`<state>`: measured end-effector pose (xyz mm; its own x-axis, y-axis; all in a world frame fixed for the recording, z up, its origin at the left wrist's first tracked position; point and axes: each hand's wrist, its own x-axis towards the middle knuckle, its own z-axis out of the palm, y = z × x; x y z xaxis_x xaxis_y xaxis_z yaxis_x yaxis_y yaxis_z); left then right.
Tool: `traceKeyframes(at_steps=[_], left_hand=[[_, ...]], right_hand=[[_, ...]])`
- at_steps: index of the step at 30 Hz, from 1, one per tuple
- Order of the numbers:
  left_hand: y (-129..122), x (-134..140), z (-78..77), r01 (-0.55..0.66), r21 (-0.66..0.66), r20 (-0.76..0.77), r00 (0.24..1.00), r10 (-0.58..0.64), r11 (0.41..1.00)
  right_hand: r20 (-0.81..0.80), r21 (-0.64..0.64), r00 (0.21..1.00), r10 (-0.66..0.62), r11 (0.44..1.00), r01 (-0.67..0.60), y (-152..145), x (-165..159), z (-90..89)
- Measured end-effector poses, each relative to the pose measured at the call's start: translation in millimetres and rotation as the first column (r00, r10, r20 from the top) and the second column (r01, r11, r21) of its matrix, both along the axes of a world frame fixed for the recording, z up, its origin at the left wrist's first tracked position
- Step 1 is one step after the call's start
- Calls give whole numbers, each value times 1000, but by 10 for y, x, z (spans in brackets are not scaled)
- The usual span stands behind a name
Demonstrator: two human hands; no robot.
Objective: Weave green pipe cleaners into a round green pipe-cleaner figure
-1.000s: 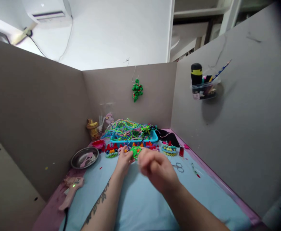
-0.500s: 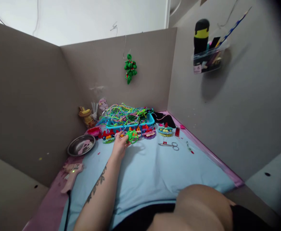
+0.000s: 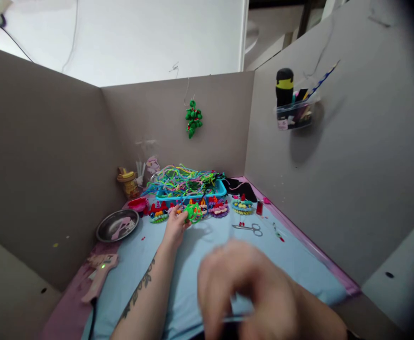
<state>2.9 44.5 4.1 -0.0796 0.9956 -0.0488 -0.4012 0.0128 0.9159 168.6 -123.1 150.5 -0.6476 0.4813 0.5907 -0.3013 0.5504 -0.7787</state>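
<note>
My left hand reaches out over the light blue cloth, its fingers closed on a bright green looped craft piece with orange bits, seemingly of pipe cleaner. Behind that piece stands a row of colourful fuzzy figures, among them a purple and pink one and a blue and yellow one. My right hand is close to the camera at the lower middle, fingers curled and smeared by motion; whether it holds anything cannot be made out. Small scissors lie on the cloth to the right of the green piece.
A blue basket heaped with pipe cleaners stands at the back. On the left are a metal bowl and a pink glue gun with its cord. Grey partitions enclose the table; a clear holder hangs on the right one.
My right hand has risen from the lower edge into the lower middle. The whole view has shifted, with the background lower in the picture. My left hand still holds the green piece.
</note>
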Motion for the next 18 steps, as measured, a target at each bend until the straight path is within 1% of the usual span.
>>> traceKeyframes(at_steps=[1, 2, 3, 4, 5, 6, 7, 8, 9, 11, 12, 14, 18], left_hand=[[0, 0, 5, -7, -5, 6, 1000, 7, 1000], [2, -1, 7, -12, -9, 13, 1000, 12, 1000], [3, -3, 6, -16, -11, 18, 1000, 16, 1000], [5, -6, 4, -16, -15, 23, 1000, 17, 1000], [4, -9, 0, -15, -21, 29, 999, 16, 1000], [3, -10, -4, -9, -27, 35, 999, 10, 1000], [-2, -10, -9, 7, -32, 41, 999, -5, 999], [-9, -8, -13, 30, -34, 47, 998, -29, 999], [-18, -2, -16, 60, -29, 50, 997, -58, 998], [-46, 17, -16, 115, -10, 39, 993, -115, 993], [-61, 31, -12, 134, 0, 28, 991, -134, 991], [-93, 59, 2, 161, 8, 6, 987, -161, 987], [-132, 93, 32, 195, 2, -22, 981, -195, 981]], right_hand=[[-47, -18, 987, -151, 988, 150, 193, 6, -68], [-87, -66, 937, -338, 940, 333, 415, 12, -169], [-108, -135, 839, -533, 844, 519, 651, 18, -300], [-91, -177, 740, -666, 742, 646, 886, 24, -453], [-52, -201, 656, -753, 651, 732, 1104, 28, -619], [-5, -210, 615, -789, 602, 770, 1293, 31, -786], [36, -207, 598, -800, 580, 788, 1445, 32, -945], [60, -206, 592, -804, 570, 795, 1557, 32, -1086], [72, -192, 601, -796, 580, 791, 1630, 30, -1203], [53, -124, 589, -807, 580, 805, 1683, 24, -1358], [41, -79, 585, -810, 581, 810, 1681, 21, -1397], [20, -5, 580, -815, 580, 815, 1657, 18, -1422], [10, 55, 593, -805, 593, 804, 1631, 30, -1399]])
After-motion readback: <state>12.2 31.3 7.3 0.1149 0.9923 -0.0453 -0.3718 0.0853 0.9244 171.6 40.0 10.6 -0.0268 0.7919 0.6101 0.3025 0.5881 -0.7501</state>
